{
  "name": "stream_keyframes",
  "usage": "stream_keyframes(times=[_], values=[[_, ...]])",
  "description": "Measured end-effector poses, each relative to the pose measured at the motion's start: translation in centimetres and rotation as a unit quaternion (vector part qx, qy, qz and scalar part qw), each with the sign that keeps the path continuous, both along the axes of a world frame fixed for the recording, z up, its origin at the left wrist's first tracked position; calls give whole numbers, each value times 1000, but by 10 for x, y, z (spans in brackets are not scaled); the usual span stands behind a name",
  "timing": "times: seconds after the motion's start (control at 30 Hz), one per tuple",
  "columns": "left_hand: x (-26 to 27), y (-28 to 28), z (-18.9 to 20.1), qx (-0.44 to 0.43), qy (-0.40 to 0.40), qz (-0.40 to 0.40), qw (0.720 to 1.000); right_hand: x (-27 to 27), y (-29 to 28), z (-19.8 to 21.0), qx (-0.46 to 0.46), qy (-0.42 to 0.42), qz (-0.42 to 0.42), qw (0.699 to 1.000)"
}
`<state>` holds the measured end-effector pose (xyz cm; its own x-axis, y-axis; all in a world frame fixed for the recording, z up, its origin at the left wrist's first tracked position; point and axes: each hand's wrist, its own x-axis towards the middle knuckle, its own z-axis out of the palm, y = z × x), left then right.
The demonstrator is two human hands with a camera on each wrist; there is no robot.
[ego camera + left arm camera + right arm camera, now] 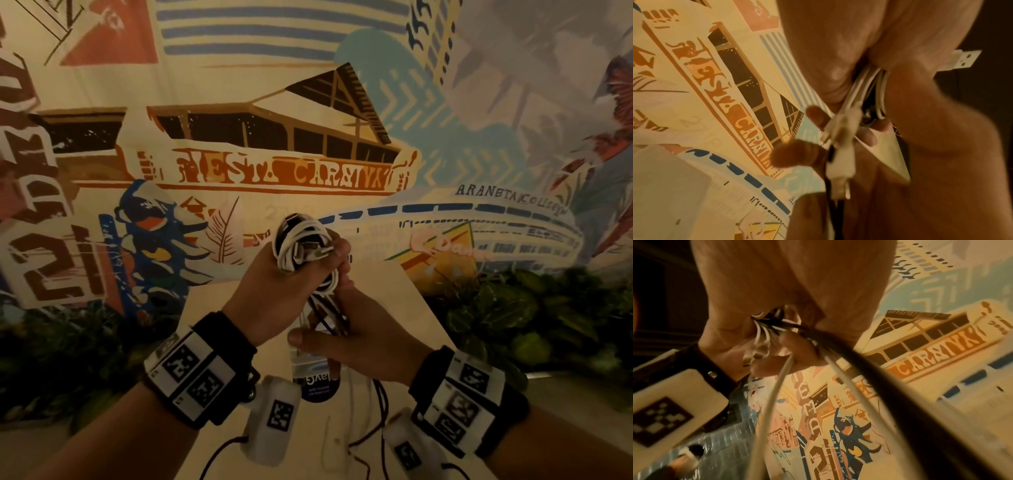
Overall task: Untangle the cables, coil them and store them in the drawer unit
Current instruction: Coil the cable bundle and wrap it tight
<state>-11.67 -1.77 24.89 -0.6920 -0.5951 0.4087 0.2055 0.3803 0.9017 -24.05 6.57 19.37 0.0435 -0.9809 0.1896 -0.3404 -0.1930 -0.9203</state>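
A tangled bundle of white and black cables (301,246) is raised above the table, in front of the mural. My left hand (291,274) grips the white coil, and a silver USB plug (323,251) sticks out past its fingers. That plug (966,60) also shows beside the left hand in the left wrist view, with white strands (869,91) pressed in the fist. Just below, my right hand (346,329) pinches the black and white strands (329,318) that hang from the bundle. In the right wrist view those strands (838,363) run out of its fingers toward the camera. No drawer unit is in view.
A light table (404,308) lies under my hands. On it are a small clear packet with a dark label (317,380) and loose black leads (380,411). A painted mural wall (274,137) stands behind. Green plants (531,315) flank the table on both sides.
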Motion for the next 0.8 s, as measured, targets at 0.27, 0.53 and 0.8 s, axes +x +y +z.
stream_keyframes(times=[0.27,0.53,0.8], values=[[14,-16,-14,-57,-101,-22,993,-6,2,-3,131,-34,84,987],[20,-22,-8,-449,-270,-26,852,-30,-6,-17,211,-142,93,963],[11,-18,-10,-510,-303,-40,804,-51,-12,-6,275,-291,99,911]])
